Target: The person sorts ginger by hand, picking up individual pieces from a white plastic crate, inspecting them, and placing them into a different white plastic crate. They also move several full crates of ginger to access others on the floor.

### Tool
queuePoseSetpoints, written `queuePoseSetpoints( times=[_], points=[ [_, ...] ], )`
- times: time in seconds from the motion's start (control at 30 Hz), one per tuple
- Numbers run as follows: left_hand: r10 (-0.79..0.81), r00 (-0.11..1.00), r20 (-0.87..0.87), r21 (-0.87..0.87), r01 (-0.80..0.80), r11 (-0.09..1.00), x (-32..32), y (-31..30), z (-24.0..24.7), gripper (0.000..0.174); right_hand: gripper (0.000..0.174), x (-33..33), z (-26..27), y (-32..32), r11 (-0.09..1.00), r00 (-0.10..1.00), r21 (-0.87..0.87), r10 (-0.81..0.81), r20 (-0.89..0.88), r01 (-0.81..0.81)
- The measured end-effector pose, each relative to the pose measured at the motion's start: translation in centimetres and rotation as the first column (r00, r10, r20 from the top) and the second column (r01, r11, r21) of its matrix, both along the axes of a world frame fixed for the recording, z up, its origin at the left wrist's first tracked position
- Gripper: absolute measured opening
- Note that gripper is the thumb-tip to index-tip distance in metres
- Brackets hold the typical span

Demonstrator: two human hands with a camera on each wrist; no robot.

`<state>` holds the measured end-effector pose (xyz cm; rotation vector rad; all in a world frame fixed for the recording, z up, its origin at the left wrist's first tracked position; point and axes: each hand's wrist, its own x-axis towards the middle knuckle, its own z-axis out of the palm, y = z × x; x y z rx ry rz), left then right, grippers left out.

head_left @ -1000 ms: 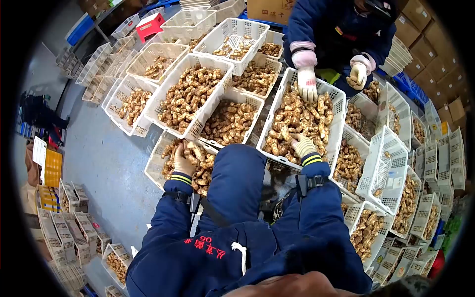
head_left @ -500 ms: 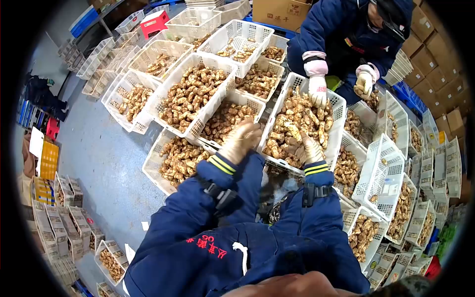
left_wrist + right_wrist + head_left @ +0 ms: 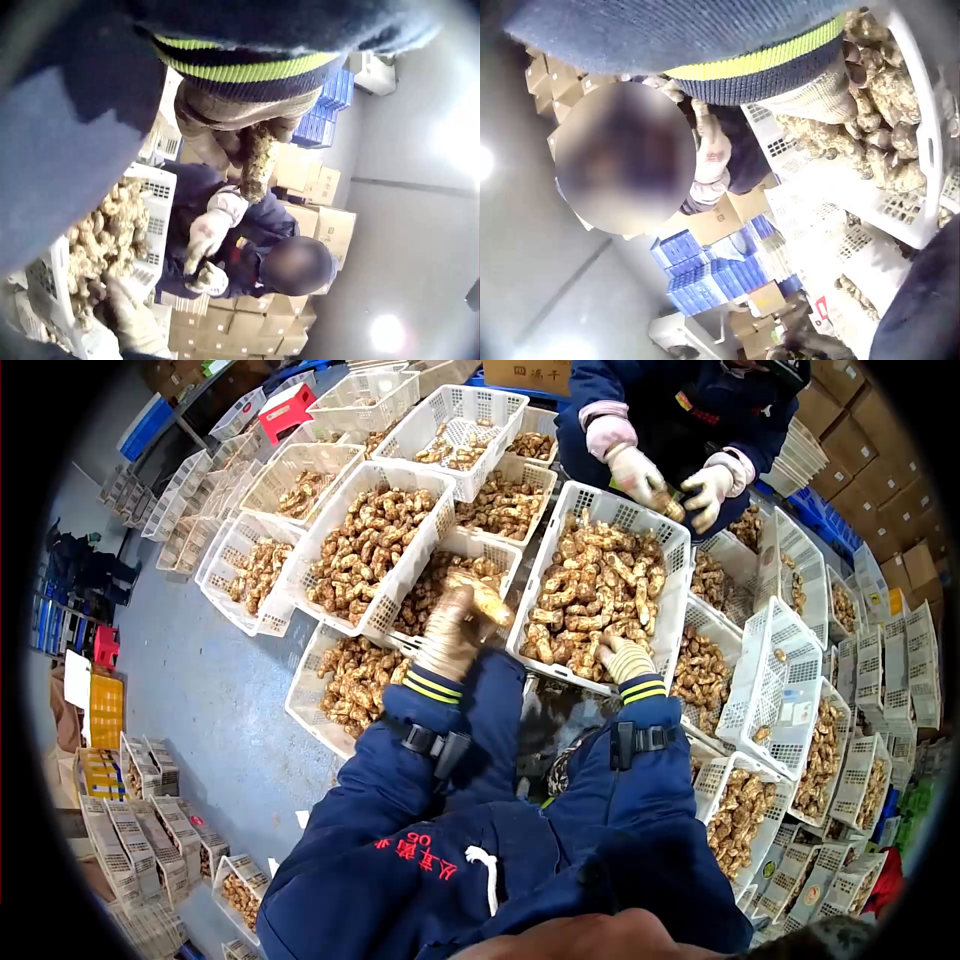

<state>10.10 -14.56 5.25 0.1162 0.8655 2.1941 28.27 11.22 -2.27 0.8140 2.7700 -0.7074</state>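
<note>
My gloved left hand (image 3: 448,637) holds a long mushroom (image 3: 488,602) over a crate of mushrooms (image 3: 405,630) left of centre. In the left wrist view the fingers curl round this brown, rough mushroom (image 3: 259,169), whose end sticks out past them. My gloved right hand (image 3: 626,657) rests at the near edge of the white crate (image 3: 517,630) in front of me, its fingertips among the piled mushrooms (image 3: 600,585). Those fingertips are partly hidden in the right wrist view, where the glove (image 3: 821,97) lies against the pile; I cannot tell whether they grip one.
Across the crate another person (image 3: 680,420) in pale gloves handles a mushroom (image 3: 667,507). More mushroom crates stand close on the left (image 3: 330,600) and right (image 3: 770,700), some stacked. Cardboard boxes (image 3: 870,470) rise at the back right. Blue-grey floor (image 3: 220,690) shows at left.
My left hand has moved from the lower left crate towards the middle and now holds a mushroom. My right hand stays at the front crate. The other person's hands have come together, away from the pile.
</note>
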Motion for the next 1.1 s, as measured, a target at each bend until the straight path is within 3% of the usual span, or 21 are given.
queuePoseSetpoints(
  times=[0.03,0.2,0.27,0.33,0.4,0.43,0.47,0.53,0.57,0.6,0.7,0.8,0.87,1.0,1.03,1.1],
  points=[
    [0.108,0.994,-0.028,-0.022,-0.109,0.994,-0.7,-0.8,-0.3,0.038,0.046,-0.2,-0.5,-0.3,1.000,0.999,-0.003,0.002,0.041,-0.002],
    [0.326,0.945,-0.028,-0.199,-0.325,0.925,-3.8,-5.3,-3.7,0.042,0.054,-1.5,-0.4,-2.2,0.993,0.990,-0.043,0.113,0.080,-0.110],
    [0.391,0.920,0.010,-0.218,-0.380,0.899,-5.9,-7.8,-7.1,0.047,0.063,-1.8,0.3,-2.5,0.997,0.986,-0.054,0.069,0.154,-0.062],
    [0.441,0.889,-0.120,-0.303,-0.456,0.837,-6.4,-10.9,-9.3,0.051,0.064,-1.8,0.2,-2.6,0.999,0.981,-0.013,0.035,0.190,-0.033],
    [0.445,0.890,-0.100,-0.439,-0.441,0.783,-7.1,-14.8,-12.3,0.060,0.065,-1.7,0.1,-2.5,1.000,0.980,-0.005,0.028,0.195,-0.027],
    [0.485,0.872,-0.057,-0.567,-0.429,0.703,-7.6,-16.8,-14.5,0.072,0.065,-1.8,-0.1,-2.5,1.000,0.980,-0.001,0.025,0.197,-0.026],
    [0.554,0.824,-0.120,-0.705,-0.464,0.537,-4.7,-15.5,-8.7,0.072,0.064,-2.6,-0.5,-2.4,1.000,0.950,-0.013,0.022,0.311,-0.019],
    [0.628,0.758,-0.177,-0.706,-0.543,0.456,-5.5,-17.5,-11.1,0.080,0.063,-2.2,-1.2,-2.6,0.996,0.973,0.009,0.087,0.212,-0.091],
    [0.644,0.756,-0.119,-0.682,-0.533,0.500,-5.3,-17.5,-9.6,0.085,0.061,-2.4,-1.5,-2.4,0.997,0.966,0.012,0.077,0.246,-0.082],
    [0.613,0.750,-0.248,-0.696,-0.578,0.426,-7.6,-19.4,-14.6,0.078,0.059,-2.1,-1.7,-2.4,0.994,0.974,0.030,0.100,0.202,-0.108],
    [0.530,0.822,-0.207,-0.405,-0.565,0.718,-6.6,-16.7,-9.8,0.058,0.054,-2.0,-1.8,-1.4,0.991,0.965,-0.022,0.132,0.226,-0.130],
    [0.409,0.901,-0.148,-0.291,-0.435,0.852,-4.7,-11.4,-3.3,0.048,0.048,-1.8,-2.5,-1.3,0.992,0.964,0.018,0.114,0.239,-0.122],
    [0.370,0.925,-0.088,-0.195,-0.381,0.904,-2.3,-7.4,1.7,0.038,0.044,-2.1,-0.6,-2.0,0.999,0.964,-0.010,0.043,0.261,-0.042],
    [0.132,0.990,-0.048,-0.007,-0.133,0.991,-0.9,-2.2,2.0,0.037,0.041,-2.9,-2.1,-1.8,0.997,0.997,0.027,-0.065,-0.041,0.066],
    [0.111,0.994,-0.023,-0.042,-0.111,0.993,-0.3,-1.1,1.9,0.036,0.047,-3.4,-1.9,-2.4,0.994,0.994,0.084,-0.055,-0.089,0.063],
    [0.129,0.990,0.055,-0.089,-0.124,0.988,1.3,1.4,1.1,0.035,0.049,-4.6,-1.6,-3.5,0.999,0.987,0.022,-0.027,-0.161,0.031]
  ],
)
